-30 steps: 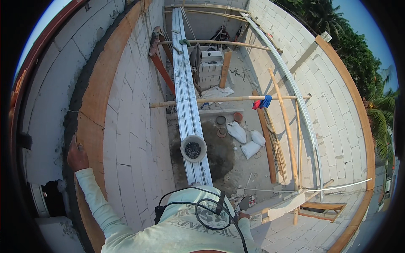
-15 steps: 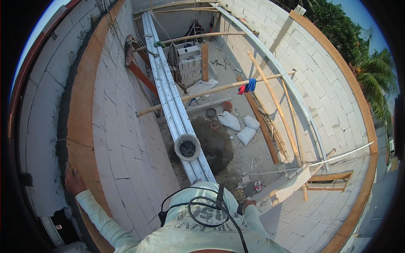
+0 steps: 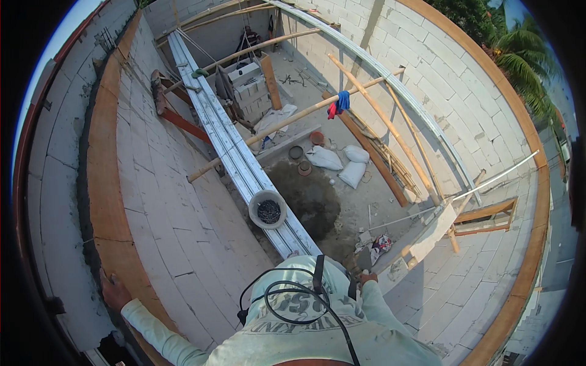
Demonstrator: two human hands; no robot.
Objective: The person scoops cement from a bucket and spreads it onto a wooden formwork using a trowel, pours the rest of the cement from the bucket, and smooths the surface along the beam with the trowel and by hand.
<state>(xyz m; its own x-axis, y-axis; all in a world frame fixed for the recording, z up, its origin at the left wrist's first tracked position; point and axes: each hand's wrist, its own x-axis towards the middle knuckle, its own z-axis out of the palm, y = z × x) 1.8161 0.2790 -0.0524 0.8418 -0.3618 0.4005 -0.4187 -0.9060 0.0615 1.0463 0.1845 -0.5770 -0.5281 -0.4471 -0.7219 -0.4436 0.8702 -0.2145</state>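
At the left, my left hand (image 3: 114,293) grips the outer edge of the long brown wooden beam (image 3: 110,201) that caps the block wall. The thumb lies on the wood and the fingers go over its far side. Beside my torso at the lower right, my right hand (image 3: 368,278) is closed round the handle of what looks like a trowel (image 3: 364,259), its grey blade pointing away from me. Straight ahead, a grey bucket (image 3: 254,213) of small dark pieces, too small to name, stands on long silvery metal channels (image 3: 224,141). Neither hand touches it.
Bamboo poles (image 3: 299,114) cross the room beneath the channels. Far below, white sacks (image 3: 325,159) and a wet dark patch (image 3: 311,201) lie on the floor. Stacked blocks (image 3: 251,91) stand further off. A red-and-blue cloth (image 3: 339,104) hangs on a pole.
The view has shifted, so the channels, bucket and poles appear further left. My left hand stays on the beam. My right hand shows further forward, with the trowel blade more visible.
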